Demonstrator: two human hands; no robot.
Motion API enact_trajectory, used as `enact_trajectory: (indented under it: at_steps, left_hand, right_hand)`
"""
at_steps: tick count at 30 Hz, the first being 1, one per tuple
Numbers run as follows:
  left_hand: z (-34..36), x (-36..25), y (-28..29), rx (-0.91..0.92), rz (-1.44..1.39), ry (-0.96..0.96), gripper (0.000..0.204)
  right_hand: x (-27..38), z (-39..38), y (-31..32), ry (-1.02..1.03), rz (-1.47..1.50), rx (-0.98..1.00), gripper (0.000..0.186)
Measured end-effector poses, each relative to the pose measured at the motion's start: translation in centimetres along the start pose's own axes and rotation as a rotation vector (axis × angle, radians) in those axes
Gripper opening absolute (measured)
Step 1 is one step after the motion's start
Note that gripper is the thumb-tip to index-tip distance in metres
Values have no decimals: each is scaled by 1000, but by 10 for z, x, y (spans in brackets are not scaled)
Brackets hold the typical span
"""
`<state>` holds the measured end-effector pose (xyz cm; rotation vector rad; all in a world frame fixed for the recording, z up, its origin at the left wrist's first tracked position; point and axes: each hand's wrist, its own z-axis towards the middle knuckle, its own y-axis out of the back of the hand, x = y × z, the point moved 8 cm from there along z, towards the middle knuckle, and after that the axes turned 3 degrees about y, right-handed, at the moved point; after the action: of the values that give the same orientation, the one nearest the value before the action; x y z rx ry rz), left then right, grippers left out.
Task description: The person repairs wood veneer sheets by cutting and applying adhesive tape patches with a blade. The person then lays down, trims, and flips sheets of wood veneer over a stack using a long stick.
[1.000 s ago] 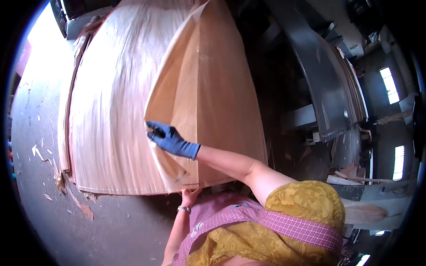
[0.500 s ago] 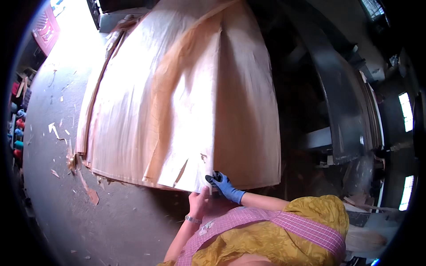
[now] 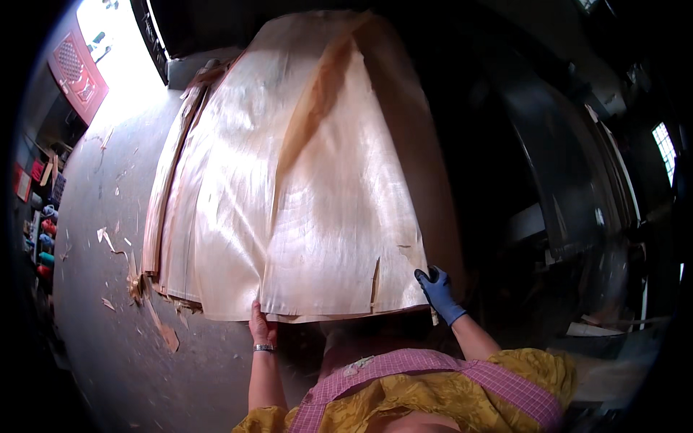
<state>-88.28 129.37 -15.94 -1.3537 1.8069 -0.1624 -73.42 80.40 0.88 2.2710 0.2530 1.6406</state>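
A large, thin sheet of pale wood veneer [image 3: 339,224] lies over a stack of similar sheets, with a raised fold running toward its far end. My bare left hand [image 3: 262,326], a metal band at the wrist, grips the near edge where two layers meet, thumb on top. In a blue glove with dark fingertips, my right hand [image 3: 439,292] pinches the sheet's near right corner. Close to that corner the veneer has a narrow split and a small tear. The fingers under the edge are hidden.
More veneer with a ragged edge [image 3: 162,216] lies along the stack's left side. Wood scraps [image 3: 167,335] litter the grey floor [image 3: 101,267]. A red door panel [image 3: 78,72] stands far left by a bright opening. Dark machinery or boards [image 3: 556,180] fill the right side.
My hands have moved apart, the left one leftward along the edge and the right one to the right. The sheet's right edge has swung right, spreading the veneer flatter over the stack.
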Motion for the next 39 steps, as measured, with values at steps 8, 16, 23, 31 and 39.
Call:
enact_trajectory:
  at_steps: [8, 16, 23, 31, 39]
  left_hand:
    - [-115, 56, -148, 152, 272, -272, 26]
    - [-241, 210, -303, 343, 363, -218, 15]
    - [-285, 334, -430, 373, 402, -227, 25]
    - [-311, 485, -580, 422, 350, -176, 22]
    - [-331, 655, -718, 284, 369, -77, 19]
  right_hand:
    - [-70, -6, 129, -7, 267, -189, 23]
    - [-116, -17, 297, -59, 474, -19, 14]
    - [-149, 29, 471, -1, 484, -132, 21]
    - [-94, 80, 711, 425, 234, -439, 39]
    - [-187, 179, 960, 75, -22, -485, 53]
